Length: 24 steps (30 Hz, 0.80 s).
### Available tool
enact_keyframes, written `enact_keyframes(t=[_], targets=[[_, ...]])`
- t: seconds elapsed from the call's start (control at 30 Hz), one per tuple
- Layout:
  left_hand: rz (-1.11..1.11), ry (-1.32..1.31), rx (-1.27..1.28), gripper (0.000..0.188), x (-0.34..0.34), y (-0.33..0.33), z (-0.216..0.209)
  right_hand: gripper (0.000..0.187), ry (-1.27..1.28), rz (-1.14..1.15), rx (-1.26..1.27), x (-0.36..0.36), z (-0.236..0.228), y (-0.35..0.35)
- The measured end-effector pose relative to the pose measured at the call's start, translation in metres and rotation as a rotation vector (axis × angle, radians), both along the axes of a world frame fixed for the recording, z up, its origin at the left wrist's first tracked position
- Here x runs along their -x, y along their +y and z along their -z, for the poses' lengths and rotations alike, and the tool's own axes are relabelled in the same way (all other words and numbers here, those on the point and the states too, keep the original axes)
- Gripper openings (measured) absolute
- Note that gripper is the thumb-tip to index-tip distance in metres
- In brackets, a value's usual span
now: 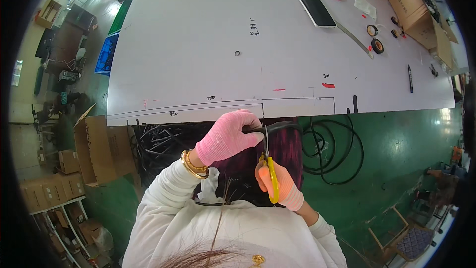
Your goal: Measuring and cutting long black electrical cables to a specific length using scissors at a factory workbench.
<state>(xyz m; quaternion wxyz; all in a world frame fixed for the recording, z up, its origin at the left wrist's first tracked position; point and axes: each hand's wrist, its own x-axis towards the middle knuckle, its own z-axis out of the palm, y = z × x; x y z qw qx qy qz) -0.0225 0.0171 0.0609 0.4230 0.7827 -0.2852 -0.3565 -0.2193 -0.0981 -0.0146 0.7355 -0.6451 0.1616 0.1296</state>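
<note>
My left hand (230,136), in a pink knit glove, is closed around a thick black cable (283,126) just below the table's near edge. The cable runs to the right across my lap. In an orange and pink glove, my right hand (284,186) grips yellow-handled scissors (272,176). Their blades point away from me and stand at the cable, close to my left fingertips. Whether the blades are around the cable or only beside it, I cannot tell.
The white table (188,44) bears drawn lines, a phone (316,9), a steel ruler (354,39), tape rolls and a black marker (410,79). Black cable loops (361,156) hang to the right. Cut black pieces (161,151) lie left of my lap, beside an open carton (104,144).
</note>
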Motion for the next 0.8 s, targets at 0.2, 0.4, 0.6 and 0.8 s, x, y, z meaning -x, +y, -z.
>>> enact_keyframes(t=[0.2,0.4,0.6,0.8], targets=[[0.03,0.27,0.057,0.036,-0.007,-0.001,-0.006,0.035,0.185,0.074,-0.157,-0.004,-0.024,0.003],[0.23,0.458,0.19,0.049,-0.018,-0.005,0.001,0.032,0.281,-0.023,0.023,-0.004,-0.034,-0.005],[0.258,0.439,0.245,0.047,-0.019,0.002,0.002,0.021,-0.064,0.555,0.342,-0.006,-0.022,-0.031],[0.254,0.403,0.239,0.05,-0.013,0.021,-0.017,0.038,-0.328,0.119,0.927,-0.048,0.012,-0.072]])
